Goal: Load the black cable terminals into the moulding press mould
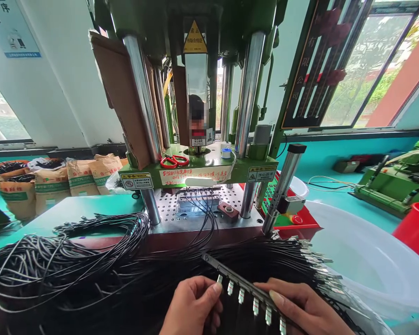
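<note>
Connector strip, lower centre of frame, is lying across black cables; looking light, rigid, thin. Left hand is pinching one metal terminal; right hand is gripping the strip's edge. Best held by the bar.

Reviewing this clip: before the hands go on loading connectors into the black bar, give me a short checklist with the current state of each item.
1. Left hand pinches a metal connector at the bar: ok.
2. Right hand steadies the black bar: ok.
3. Connectors seated evenly along the bar: cannot tell.
4. Spare cable ends lie within the right hand's reach: ok.
5. Cables already lead into the mould under the press: ok.
6. Scissors lie on the press ledge, clear of the hands: ok.
</note>
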